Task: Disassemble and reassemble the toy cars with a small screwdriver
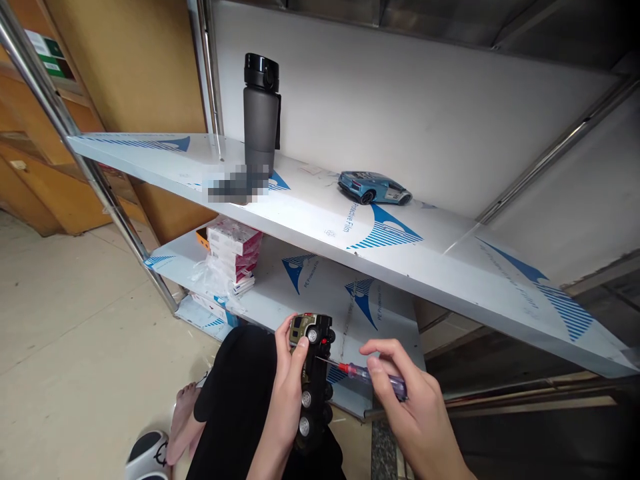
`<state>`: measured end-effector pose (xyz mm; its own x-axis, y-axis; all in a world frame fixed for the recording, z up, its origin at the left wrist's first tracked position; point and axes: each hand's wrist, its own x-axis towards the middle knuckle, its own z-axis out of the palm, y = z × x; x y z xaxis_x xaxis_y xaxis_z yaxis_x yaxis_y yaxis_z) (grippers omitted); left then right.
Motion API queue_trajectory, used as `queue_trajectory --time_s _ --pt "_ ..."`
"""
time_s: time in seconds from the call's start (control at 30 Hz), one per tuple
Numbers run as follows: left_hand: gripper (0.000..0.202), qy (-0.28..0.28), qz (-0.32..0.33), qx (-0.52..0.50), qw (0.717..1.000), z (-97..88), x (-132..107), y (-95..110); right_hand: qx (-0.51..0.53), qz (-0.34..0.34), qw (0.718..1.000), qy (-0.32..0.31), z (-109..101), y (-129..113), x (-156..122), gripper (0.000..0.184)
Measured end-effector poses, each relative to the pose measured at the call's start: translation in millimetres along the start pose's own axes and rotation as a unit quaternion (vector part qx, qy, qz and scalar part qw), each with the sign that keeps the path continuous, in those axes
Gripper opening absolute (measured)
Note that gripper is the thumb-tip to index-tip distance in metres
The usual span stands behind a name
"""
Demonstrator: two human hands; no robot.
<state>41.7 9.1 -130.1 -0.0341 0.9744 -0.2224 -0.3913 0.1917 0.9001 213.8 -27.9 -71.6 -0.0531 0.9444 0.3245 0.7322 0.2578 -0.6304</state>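
Note:
My left hand (pixel 287 387) grips a tan and black toy truck (pixel 314 370), turned on its side with the wheels and underside facing right. My right hand (pixel 410 407) pinches a small screwdriver (pixel 367 377) with a clear purple and red handle. Its thin metal tip touches the truck's underside near the middle. Both hands are low in the view, above my lap in black clothing (pixel 240 407).
A steel shelf (pixel 310 220) with blue-printed protective film carries a dark grey water bottle (pixel 261 113) and a blue toy sports car (pixel 374 187). The lower shelf (pixel 300 293) holds a stack of red and white boxes (pixel 233 257). A bare foot and slipper (pixel 150 457) rest on the tiled floor.

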Motion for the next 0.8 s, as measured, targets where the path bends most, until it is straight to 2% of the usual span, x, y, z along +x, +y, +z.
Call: queue_trajectory --time_s 0.13,0.27,0.37,0.47,0.6,0.7,0.8 --pt "0.047 0.005 -0.007 -0.002 1.000 0.9 1.8 -3.9 0.001 -0.041 0.999 -0.004 0.4 0.8 1.3 0.013" --pt "0.048 -0.002 -0.012 0.001 1.000 0.2 3.1 -6.8 0.008 -0.016 1.000 -0.003 0.1 3.7 1.3 0.014" --pt "0.048 0.000 -0.013 -0.003 1.000 -1.1 4.0 -7.1 0.003 -0.027 0.999 -0.037 -1.1 4.5 1.6 0.015" --pt "0.049 0.000 -0.006 0.009 1.000 -2.1 4.7 -7.5 0.020 0.025 0.998 -0.048 -0.3 4.9 1.6 0.019" --pt "0.048 -0.009 -0.010 0.012 1.000 -1.1 3.8 -8.6 0.054 0.099 0.993 -0.024 3.4 5.1 0.7 0.034" --pt "0.049 -0.008 -0.005 0.013 1.000 -0.1 2.9 -9.2 0.064 0.111 0.992 -0.015 3.9 3.4 0.4 0.037" --pt "0.050 0.012 -0.005 0.017 1.000 -2.4 4.8 -10.4 0.061 0.083 0.995 -0.003 -0.5 1.6 -0.1 0.035"
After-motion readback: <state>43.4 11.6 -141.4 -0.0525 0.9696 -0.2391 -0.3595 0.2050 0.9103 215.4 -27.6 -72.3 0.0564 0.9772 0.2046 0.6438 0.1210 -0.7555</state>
